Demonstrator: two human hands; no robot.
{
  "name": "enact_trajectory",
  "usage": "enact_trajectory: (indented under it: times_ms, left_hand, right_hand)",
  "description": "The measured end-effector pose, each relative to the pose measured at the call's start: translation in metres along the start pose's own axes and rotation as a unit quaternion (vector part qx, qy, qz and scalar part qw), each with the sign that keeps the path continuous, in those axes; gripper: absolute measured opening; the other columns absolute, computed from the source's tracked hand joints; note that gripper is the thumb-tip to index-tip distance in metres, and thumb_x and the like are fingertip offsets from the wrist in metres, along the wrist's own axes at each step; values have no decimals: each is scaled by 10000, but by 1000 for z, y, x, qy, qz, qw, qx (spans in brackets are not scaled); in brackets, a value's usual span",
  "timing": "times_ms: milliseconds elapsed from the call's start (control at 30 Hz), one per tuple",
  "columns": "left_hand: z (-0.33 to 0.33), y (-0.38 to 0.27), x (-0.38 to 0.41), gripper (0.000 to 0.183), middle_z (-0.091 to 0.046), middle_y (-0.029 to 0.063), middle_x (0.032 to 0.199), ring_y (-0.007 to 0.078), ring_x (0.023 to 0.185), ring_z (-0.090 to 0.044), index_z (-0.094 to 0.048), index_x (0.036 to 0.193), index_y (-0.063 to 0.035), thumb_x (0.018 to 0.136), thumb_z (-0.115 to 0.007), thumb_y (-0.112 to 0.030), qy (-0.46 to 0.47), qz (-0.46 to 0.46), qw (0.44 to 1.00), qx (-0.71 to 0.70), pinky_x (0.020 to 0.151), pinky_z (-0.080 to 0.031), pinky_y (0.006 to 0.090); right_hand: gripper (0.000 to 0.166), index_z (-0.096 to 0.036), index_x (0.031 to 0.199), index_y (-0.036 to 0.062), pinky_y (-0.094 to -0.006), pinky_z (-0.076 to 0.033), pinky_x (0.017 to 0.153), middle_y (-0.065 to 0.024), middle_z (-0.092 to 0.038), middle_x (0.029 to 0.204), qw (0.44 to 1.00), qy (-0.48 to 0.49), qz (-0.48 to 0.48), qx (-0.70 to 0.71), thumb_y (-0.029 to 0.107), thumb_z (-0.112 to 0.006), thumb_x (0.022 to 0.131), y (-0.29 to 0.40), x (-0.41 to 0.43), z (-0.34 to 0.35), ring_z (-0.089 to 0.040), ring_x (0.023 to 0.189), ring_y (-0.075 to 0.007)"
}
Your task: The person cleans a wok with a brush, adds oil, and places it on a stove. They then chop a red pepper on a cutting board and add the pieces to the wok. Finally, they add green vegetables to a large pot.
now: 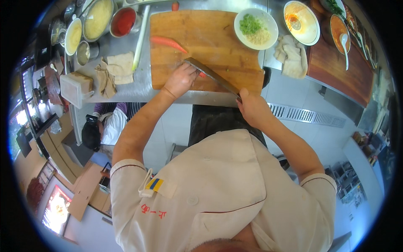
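My right hand (pixel 255 107) grips the handle of a cleaver (pixel 214 75), its blade reaching up and left over a wooden cutting board (pixel 204 31). At the blade's far end is my left hand (pixel 181 81), fingers bent around a piece of carrot (pixel 202 75). Only a bit of orange shows beside the blade, and the fingertips are partly hidden. A peeled carrot (pixel 168 43) lies on the board beyond my left hand, tip pointing right. On the board's far right corner rests a white bowl (pixel 271 23) of chopped green onion (pixel 251 24) and a pale minced ingredient (pixel 258 36).
Left of the board are a leek-like stalk (pixel 141 37), folded cloths (pixel 120 66), a steel pot of red contents (pixel 123 22) and a plastic container (pixel 71 91). Rightward are a rag (pixel 291 56), a stained bowl (pixel 301 22) and an orange-filled bowl (pixel 338 30). Another person (pixel 104 126) is at lower left.
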State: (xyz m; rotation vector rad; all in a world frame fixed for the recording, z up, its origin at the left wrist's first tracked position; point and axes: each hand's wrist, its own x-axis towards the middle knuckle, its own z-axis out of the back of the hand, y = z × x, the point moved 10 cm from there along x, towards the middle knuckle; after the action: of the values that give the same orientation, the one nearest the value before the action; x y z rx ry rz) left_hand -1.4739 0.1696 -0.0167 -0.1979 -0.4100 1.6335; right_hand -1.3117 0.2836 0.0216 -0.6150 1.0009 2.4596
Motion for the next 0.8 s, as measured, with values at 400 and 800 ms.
enact_trajectory:
  times_ms: [400,800]
  left_hand:
    - [9,-3,0,298,-651,79,1020,274,1004,-600,-715,973,-15,677,-694,-30,-47,-21,999,-1,881,-533,346]
    - [4,-1,0,201,-670,97,1056,285,1020,-611,-711,967,-4,768,-684,2,-65,-15,998,-18,895,-531,375]
  right_hand:
    - [194,-478,959,-26,-531,-506,684,-269,-639,832,1000,7,-4,12,140,-579,959,1,6,0,-626,766,-478]
    - [199,-483,961,-24,-526,-511,704,-267,-652,845,1000,20,9,-1,160,-560,971,16,8,12,-640,782,-468]
